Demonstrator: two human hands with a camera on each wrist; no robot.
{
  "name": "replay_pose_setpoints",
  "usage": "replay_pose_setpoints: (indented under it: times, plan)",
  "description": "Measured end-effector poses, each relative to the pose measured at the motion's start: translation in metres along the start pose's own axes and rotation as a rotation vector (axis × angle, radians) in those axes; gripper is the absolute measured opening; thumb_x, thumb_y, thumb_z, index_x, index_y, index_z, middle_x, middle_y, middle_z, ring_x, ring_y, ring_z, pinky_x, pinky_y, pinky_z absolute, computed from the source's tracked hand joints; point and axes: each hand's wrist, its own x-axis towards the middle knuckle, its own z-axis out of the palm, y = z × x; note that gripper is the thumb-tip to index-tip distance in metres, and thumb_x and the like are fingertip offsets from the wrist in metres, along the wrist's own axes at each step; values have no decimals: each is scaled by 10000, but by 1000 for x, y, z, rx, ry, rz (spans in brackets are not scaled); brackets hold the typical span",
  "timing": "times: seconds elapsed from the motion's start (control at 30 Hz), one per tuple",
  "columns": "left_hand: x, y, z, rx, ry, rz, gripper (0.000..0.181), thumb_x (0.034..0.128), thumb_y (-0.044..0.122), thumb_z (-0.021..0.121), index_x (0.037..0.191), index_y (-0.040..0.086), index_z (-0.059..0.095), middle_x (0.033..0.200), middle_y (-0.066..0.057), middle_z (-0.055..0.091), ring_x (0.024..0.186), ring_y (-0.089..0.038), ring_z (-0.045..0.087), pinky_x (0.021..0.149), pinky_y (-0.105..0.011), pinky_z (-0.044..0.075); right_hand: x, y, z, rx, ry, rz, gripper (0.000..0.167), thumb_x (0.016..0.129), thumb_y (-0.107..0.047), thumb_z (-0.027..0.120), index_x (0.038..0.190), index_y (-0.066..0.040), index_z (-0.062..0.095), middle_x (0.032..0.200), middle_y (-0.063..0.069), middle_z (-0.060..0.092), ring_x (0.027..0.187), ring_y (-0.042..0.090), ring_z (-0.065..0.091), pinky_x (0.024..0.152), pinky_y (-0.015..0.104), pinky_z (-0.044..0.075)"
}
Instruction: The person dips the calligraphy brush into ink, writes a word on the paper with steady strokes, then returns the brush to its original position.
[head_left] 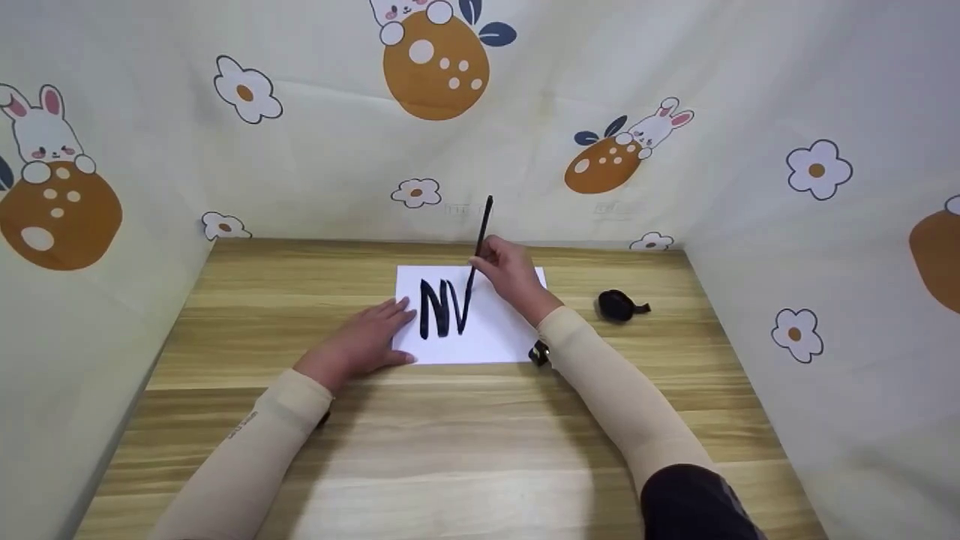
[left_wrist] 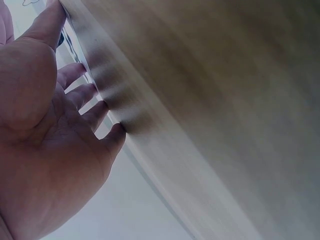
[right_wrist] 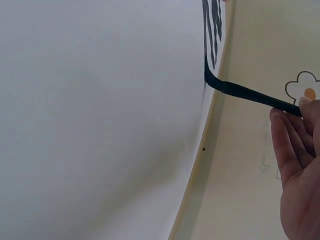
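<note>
A sheet of white paper (head_left: 499, 337) lies on the wooden table, with thick black strokes (head_left: 439, 309) shaped like an N and a V on its left half. My right hand (head_left: 514, 274) pinches a thin black paintbrush (head_left: 484, 225) by its handle between thumb and fingers. In the right wrist view the brush's dark, bent bristles (right_wrist: 212, 80) touch the paper at the end of a stroke. With fingers spread, my left hand (head_left: 364, 341) rests on the paper's left edge. The left wrist view shows its fingertips (left_wrist: 117, 132) pressed down.
A small round black dish (head_left: 616, 306) with a short handle sits right of the paper. Behind the table (head_left: 450, 450) and at both sides hang pale cloth walls (head_left: 322, 150) printed with rabbits and flowers.
</note>
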Motion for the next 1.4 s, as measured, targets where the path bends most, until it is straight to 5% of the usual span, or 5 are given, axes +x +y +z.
replay_pose_setpoints:
  times: [1.4]
  plan:
    - [-1, 3, -3, -2, -16, -4, 863, 1044, 460, 756, 1680, -13, 415, 1787, -246, 278, 1643, -496, 250, 1307, -686, 246, 2, 4, -2, -30, 95, -61, 146, 1057, -174, 784, 1058, -39, 729, 1004, 72, 804, 940, 194, 771, 876, 320, 648]
